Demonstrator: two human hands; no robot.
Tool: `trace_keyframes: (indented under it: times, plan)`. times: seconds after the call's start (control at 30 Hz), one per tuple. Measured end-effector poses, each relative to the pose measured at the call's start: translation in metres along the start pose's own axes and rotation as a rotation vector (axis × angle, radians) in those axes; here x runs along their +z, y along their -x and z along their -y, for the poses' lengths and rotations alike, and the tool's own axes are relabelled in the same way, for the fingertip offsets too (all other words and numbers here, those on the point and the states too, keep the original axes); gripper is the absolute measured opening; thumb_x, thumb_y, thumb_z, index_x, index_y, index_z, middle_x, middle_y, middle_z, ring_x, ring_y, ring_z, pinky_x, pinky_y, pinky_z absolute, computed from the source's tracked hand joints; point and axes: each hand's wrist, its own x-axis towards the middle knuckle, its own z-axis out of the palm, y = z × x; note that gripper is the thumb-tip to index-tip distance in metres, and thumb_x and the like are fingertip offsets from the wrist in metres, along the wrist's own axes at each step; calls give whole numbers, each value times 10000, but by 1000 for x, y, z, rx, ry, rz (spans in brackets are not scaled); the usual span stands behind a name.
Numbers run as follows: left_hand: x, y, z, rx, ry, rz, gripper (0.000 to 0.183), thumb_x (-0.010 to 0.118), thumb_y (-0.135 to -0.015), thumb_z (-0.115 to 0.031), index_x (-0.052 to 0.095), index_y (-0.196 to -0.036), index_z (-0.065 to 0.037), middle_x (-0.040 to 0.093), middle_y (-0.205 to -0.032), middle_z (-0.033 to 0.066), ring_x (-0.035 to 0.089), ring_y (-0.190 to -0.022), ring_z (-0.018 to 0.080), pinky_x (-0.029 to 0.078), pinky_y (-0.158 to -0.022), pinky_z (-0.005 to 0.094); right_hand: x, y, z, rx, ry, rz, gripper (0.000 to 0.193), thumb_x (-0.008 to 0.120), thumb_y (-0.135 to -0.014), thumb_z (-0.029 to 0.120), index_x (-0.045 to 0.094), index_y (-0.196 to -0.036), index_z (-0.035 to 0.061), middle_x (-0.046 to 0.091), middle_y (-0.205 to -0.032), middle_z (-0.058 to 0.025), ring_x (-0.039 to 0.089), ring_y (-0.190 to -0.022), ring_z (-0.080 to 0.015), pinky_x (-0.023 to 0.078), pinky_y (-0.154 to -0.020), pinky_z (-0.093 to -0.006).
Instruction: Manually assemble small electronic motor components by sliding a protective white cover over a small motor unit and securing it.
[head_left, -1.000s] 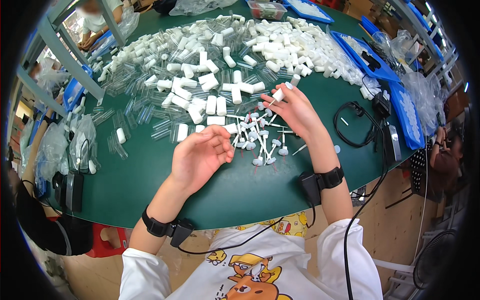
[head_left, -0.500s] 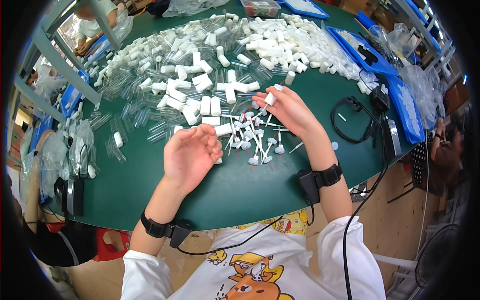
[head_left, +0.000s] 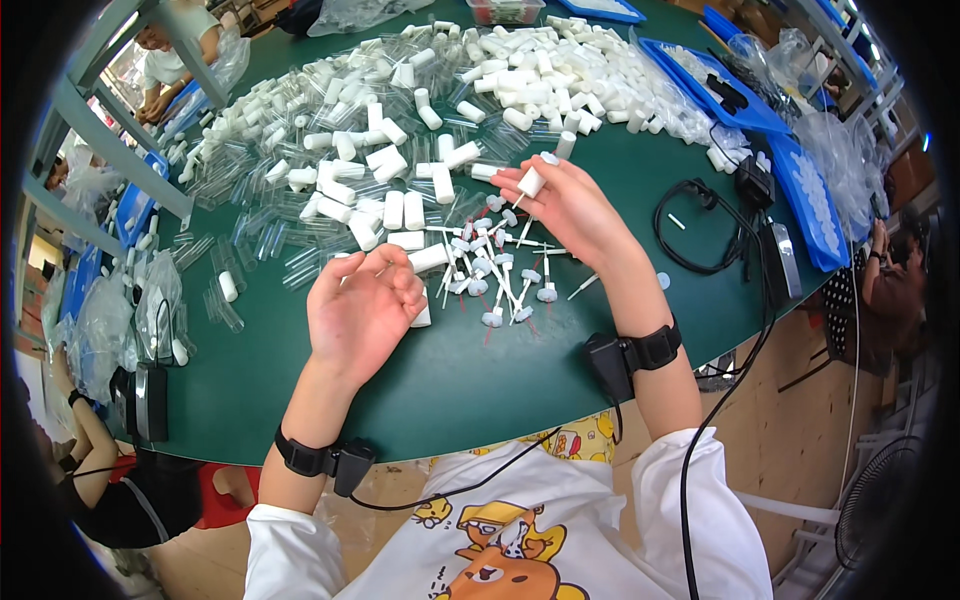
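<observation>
left hand [head_left: 362,310] farther from stemmed parts [head_left: 480,268]

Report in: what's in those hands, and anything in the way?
Right hand: holding white cylinder with thin stem. Left hand: half-curled, nothing visible inside. Between them: loose white-stemmed, grey-headed pieces on green tabletop.

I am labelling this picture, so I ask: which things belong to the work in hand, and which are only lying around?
Seem to belong:
stemmed white cylinder, held in the right hand
stemmed pieces with pale grey heads
loose white cylinders
clear tubes

Seem only lying around:
coiled black cable
plastic bags on the right
fan
</observation>
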Motion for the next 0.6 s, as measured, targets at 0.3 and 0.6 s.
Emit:
trace_keyframes:
  times: [0.3, 0.6]
  plan:
    - [1, -1, 0, -8, -9, -21, 333, 469, -845, -325, 487, -953, -10, 450, -758, 47, 402, -714, 173, 347, -664, 283, 19, 16, 18, -121, 4, 26, 236, 425, -961, 182, 518, -989, -32, 541, -1133, -239, 521, -1130, -321, 425, -985, -397]
    - [-2, -4, 2, -16, -61, -52, 455, 443, -878, -384, 482, -1104, 9, 473, -765, 62, 448, -723, 180, 374, -671, 294, 50, 38, 17, 72, 22, 379, 251, 407, -968, 202, 472, -1055, -24, 551, -1124, -206, 553, -1090, -297, 447, -952, -379]
